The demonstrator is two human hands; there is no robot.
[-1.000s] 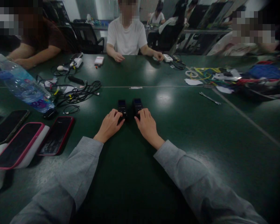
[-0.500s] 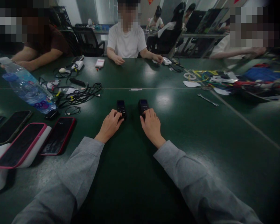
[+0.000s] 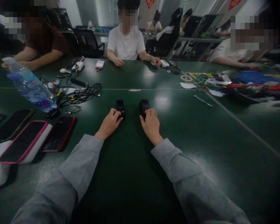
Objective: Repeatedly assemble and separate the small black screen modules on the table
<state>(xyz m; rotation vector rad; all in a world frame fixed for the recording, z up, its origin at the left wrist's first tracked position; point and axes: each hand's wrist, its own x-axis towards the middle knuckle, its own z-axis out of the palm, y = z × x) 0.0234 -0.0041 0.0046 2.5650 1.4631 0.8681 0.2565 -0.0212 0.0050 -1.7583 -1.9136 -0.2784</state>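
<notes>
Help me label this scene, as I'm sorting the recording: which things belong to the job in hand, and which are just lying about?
In hand:
- left black device, left hand on its near end
- right black device, right hand likewise

Lying about, touched by neither hand:
- red-edged phone
- pink-edged phone
- plastic bottles
- wrench

Tabletop (image 3: 235,174) dark green, thin pale seams (image 3: 242,125). Left device (image 3: 120,105) and right device (image 3: 144,104) both black, screens (image 3: 144,101) dark bluish. Sleeves (image 3: 193,183) plain grey. Near phone (image 3: 60,133): black face, red rim. Larger phone (image 3: 25,141): black face, pink rim. Front bottle (image 3: 28,91) clear, blue cap (image 3: 12,76), purple-and-blue label (image 3: 43,103). Cables (image 3: 86,93) mostly black. Wrench (image 3: 203,100) silvery. Shirt (image 3: 126,42) opposite, white. Wall hanging (image 3: 150,3): red, gold pattern.
</notes>
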